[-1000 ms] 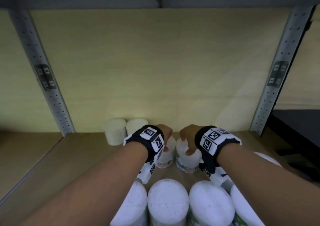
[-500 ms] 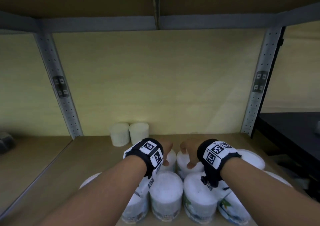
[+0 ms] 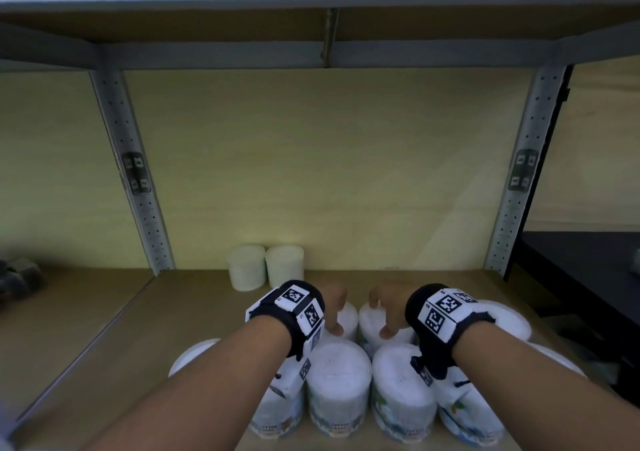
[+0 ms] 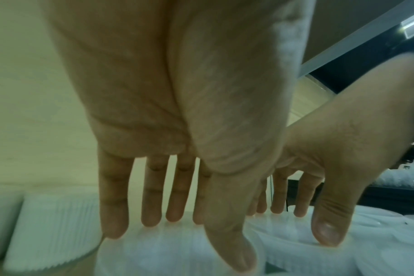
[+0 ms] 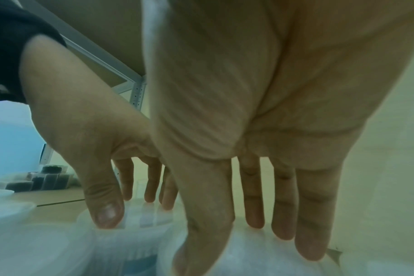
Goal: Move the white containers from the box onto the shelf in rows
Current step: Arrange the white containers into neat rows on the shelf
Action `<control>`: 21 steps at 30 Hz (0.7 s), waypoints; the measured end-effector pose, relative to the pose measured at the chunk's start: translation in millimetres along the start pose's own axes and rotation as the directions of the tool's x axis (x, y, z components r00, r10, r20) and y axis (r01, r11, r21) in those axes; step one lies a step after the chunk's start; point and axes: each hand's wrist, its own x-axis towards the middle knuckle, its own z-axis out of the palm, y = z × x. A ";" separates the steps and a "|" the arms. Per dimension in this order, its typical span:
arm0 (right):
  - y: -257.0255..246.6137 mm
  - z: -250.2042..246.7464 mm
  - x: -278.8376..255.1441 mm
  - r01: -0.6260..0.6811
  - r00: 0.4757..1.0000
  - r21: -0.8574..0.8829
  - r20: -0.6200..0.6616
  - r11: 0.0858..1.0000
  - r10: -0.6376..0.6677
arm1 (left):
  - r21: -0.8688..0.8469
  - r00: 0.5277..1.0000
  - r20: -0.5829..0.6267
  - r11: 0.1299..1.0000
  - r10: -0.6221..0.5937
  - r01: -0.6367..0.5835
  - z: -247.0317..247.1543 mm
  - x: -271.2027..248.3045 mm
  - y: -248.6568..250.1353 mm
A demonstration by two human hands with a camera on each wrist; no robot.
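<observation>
I count two plain white containers (image 3: pixel 265 266) upright at the shelf (image 3: pixel 86 319) back wall, with the labelled ones (cotton buds?) (image 3: pixel 338 391) clustered upright nearer its front edge.

The left hand (image 4: pixel 177 115) fills most of the left wrist view, palm toward the camera, its fingers (image 4: pixel 114 211) straight and pointing down with small gaps between them. The fingertips and thumb reach the top of a white container (image 4: pixel 158 252) directly below; whether they press on it or only touch cannot be told. Just beside it, the right hand (image 4: pixel 331 153) comes down with its fingers likewise extended, the thumb tip on the lid of a neighbouring white container (image 4: pixel 307 248). Toward the shelf's back wall (image 4: pixel 35 112), another ribbed white container (image 4: pixel 52 229) stands on the left side.
</observation>
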 end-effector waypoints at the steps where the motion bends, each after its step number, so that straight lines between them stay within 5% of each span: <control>1: 0.0 -1.4 0.0 0.008 1.000 0.010 0.012 1.000 -0.008 | -0.008 1.000 -0.002 1.000 0.014 -0.014 -0.8 -1.1 -2.0; 12: -20.0 -25.9 16.4 0.115 0.987 0.252 -0.135 0.961 -0.083 | -0.055 0.996 -0.087 0.998 -0.036 0.032 -24.2 -17.5 -57.3; 21: -52.6 -59.7 80.5 0.170 0.962 0.210 -0.246 0.963 -0.116 | -0.080 0.971 -0.129 0.978 -0.202 0.193 -41.9 -13.8 -146.7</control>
